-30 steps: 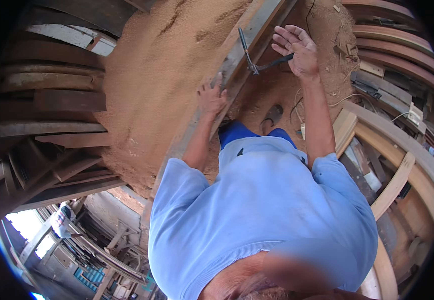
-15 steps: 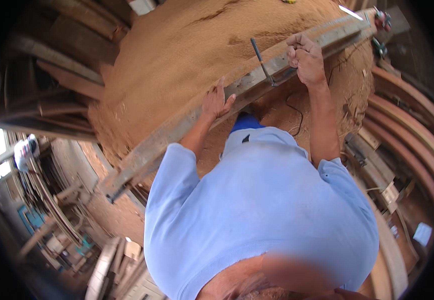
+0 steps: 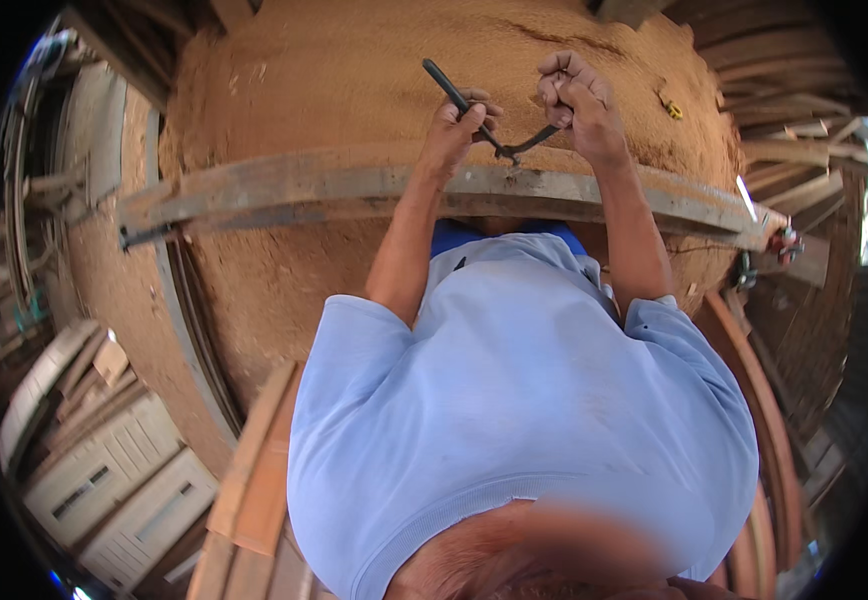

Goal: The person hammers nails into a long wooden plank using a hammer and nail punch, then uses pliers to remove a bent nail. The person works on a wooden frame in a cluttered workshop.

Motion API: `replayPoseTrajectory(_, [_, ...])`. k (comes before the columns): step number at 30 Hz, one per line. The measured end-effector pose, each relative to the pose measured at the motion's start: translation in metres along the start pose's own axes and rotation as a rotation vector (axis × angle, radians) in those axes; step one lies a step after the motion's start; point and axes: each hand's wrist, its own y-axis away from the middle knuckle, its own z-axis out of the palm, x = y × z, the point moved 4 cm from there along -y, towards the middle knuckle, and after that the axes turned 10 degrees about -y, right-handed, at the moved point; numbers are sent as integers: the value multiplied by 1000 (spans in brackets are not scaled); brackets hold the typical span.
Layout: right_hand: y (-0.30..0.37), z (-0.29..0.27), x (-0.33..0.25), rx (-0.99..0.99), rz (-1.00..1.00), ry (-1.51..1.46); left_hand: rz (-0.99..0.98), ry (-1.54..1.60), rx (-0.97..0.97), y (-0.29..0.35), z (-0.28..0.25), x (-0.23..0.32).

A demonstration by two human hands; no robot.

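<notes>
Both hands grip one tool: the left hand (image 3: pixel 459 125) is closed round one dark handle of a pair of metal pincers (image 3: pixel 489 130), that handle slanting up and to the left, while the right hand (image 3: pixel 576 100) is fisted tight on the other handle, which curves up from the joint. The joint of the pincers sits low between the hands, just above the upper face of a long weathered wooden beam (image 3: pixel 354 185); whether the head actually bites anything there is too small to tell. Such pincers look rigid, fairly heavy for their size and smooth on the handles, so a grip well out toward the handle ends, as now, should give the best leverage. The beam appears stiff and heavy. Beyond it rises a big heap of reddish sawdust (image 3: pixel 354 80), loose and soft. Curved wooden planks (image 3: pixel 784 450) are stacked at the right. Pale louvred panels (image 3: pixel 104 470) lie at lower left; no container shows contents.
</notes>
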Motion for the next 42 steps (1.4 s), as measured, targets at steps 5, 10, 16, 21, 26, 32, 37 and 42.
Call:
replayPoseTrajectory(5, [-24, -21, 28, -45, 120, 122, 47, -502, 145, 31, -1, -4])
replayPoseTrajectory(10, [-24, -37, 57, -267, 236, 288, -44, -702, 268, 50, 18, -34])
replayPoseTrajectory(16, [-16, -65, 69, -457, 228, 327, -94, -684, 523, 54, 45, -60])
replayPoseTrajectory(21, [-5, -83, 67, -509, 265, 232, -181, -858, 572, 63, 77, -40])
replayPoseTrajectory(26, [-7, -85, 72, -568, 207, 148, -167, -940, 658, 65, 89, -36])
replayPoseTrajectory(32, [-10, -69, 61, -911, -15, 347, -48, -1063, 788, 58, 90, -48])
replayPoseTrajectory(37, [-25, -48, 89, -923, 185, 204, -178, -892, 680, 66, 80, -46])
replayPoseTrajectory(42, [-25, -19, 120, -856, 251, 315, 269, -455, 759, 66, 99, -60])
